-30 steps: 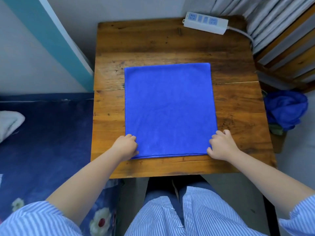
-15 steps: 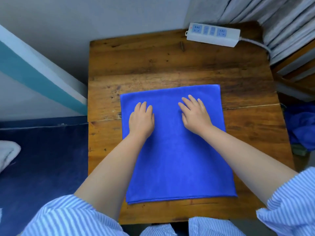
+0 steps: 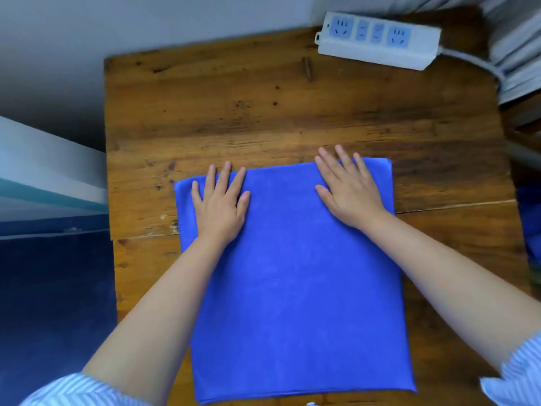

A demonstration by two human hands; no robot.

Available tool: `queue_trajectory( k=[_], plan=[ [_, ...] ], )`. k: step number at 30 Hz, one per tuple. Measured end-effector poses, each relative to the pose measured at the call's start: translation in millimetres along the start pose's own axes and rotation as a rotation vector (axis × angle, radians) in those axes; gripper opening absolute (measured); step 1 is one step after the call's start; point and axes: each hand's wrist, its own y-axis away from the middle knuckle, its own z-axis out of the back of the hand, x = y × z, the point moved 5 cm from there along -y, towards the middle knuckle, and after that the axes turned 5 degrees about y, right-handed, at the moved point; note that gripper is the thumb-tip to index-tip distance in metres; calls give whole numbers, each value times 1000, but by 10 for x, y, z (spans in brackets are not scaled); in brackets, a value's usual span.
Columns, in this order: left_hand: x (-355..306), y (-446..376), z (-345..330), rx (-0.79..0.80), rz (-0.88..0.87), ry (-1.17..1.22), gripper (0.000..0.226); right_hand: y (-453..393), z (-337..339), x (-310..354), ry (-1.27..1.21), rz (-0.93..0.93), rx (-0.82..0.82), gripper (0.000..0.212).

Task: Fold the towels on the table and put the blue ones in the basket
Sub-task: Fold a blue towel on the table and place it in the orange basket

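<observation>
A blue towel [image 3: 295, 288] lies folded flat on the wooden table [image 3: 263, 112], a neat rectangle reaching from mid-table to the near edge. My left hand [image 3: 221, 203] presses flat on its far left part, fingers straight and spread, fingertips at the far edge. My right hand [image 3: 348, 186] presses flat on the far right part, fingertips just past the far edge onto the wood. At the right frame edge a strip of blue cloth [image 3: 531, 230] shows beside the table; the basket is not visible.
A white power strip [image 3: 377, 39] with its cable lies at the table's far right corner. Grey curtains [image 3: 518, 39] hang to the right. A dark blue surface [image 3: 52, 303] lies left of the table, with a wall behind.
Both hands left the near corners and slid over the towel to its far edge, spreading apart. The view has moved closer over the table.
</observation>
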Motion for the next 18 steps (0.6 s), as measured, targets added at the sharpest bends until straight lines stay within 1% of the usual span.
queue_trajectory(
  k=[4,7,9,11,13,14,15,18],
  plan=[
    [232,-45,89,-18,63,29,48,105,62,-461,28,-109,33,64],
    [384,-78,158,-3,99,44,49,136,78,-650,-8,-198,66,60],
    [456,-99,235,31,127,49,50,158,113,-736,-4,-253,93,61],
    [532,-131,282,113,171,18,52,163,156,-809,21,-316,121,63],
    [562,-159,372,145,199,-48,54,150,255,-853,14,-365,93,65],
    [539,-167,426,123,186,-74,53,140,319,-840,3,-356,58,65],
    [485,-175,490,83,147,-86,52,120,388,-791,-8,-307,13,65],
    [291,-160,556,10,-12,-100,51,54,483,-539,-25,-69,-47,58]
  ],
)
